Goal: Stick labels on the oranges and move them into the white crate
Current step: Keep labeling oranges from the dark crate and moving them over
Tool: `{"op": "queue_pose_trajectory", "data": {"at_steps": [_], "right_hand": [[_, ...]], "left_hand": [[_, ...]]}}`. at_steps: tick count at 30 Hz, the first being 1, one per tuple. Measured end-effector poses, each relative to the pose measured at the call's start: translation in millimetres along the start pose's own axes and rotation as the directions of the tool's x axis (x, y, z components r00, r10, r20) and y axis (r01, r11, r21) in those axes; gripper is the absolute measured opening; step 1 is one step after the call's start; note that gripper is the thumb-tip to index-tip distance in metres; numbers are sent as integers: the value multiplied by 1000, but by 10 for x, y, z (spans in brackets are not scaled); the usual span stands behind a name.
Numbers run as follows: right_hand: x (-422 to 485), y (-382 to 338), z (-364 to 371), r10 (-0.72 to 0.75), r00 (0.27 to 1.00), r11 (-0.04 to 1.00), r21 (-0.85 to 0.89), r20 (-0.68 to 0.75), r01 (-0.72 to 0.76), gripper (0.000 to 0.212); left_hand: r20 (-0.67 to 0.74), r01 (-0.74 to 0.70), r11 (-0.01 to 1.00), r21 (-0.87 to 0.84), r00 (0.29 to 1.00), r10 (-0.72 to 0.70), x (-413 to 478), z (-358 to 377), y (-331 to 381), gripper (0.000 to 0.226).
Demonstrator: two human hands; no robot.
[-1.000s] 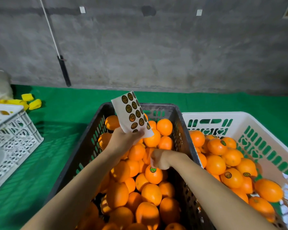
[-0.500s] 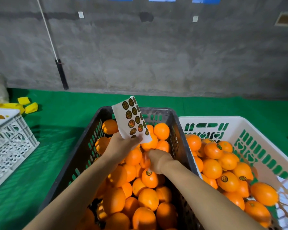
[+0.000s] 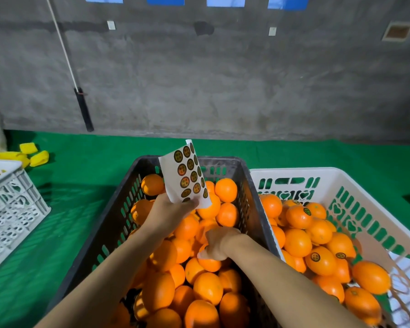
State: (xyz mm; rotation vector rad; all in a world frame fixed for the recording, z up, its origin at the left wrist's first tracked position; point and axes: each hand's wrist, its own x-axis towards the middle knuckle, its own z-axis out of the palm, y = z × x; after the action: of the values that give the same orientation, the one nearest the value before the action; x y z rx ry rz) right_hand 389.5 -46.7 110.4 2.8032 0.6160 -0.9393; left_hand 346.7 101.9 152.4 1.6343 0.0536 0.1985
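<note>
- Left hand [image 3: 168,214] pinches the label sheet [image 3: 187,176] upright over the dark crate [image 3: 118,209]
- Right hand [image 3: 219,243] curls round an orange [image 3: 210,265] mid-pile there
- White crate [image 3: 341,183], right, holds labelled oranges [image 3: 321,260]; the dark crate looks full, so most work remains
- The hand hides whether this orange bears a label

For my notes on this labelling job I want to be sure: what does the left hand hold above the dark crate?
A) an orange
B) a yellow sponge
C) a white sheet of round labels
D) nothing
C: the left hand pinches the lower edge of the sheet of labels, raised over the dark crate, while the right hand grips an orange lower down.
</note>
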Motion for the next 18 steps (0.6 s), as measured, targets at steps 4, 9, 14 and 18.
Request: {"op": "queue_pose_trajectory", "data": {"at_steps": [4, 9, 14, 18], "right_hand": [[55, -40, 92, -49, 998, 974, -217, 46, 58, 79], [-52, -53, -71, -120, 992, 962, -242, 28, 124, 55], [-342, 69, -212, -198, 902, 952, 144, -384, 270, 46], [-581, 323, -222, 36, 741, 780, 482, -671, 398, 47]], "left_hand": [[2, 24, 1000, -16, 1000, -24, -7, -1, 4, 40], [-14, 119, 984, -132, 992, -122, 36, -26, 20, 28], [5, 233, 913, -335, 969, -245, 66, -63, 78, 33], [15, 219, 829, -515, 969, -247, 62, -118, 216, 33]]}}
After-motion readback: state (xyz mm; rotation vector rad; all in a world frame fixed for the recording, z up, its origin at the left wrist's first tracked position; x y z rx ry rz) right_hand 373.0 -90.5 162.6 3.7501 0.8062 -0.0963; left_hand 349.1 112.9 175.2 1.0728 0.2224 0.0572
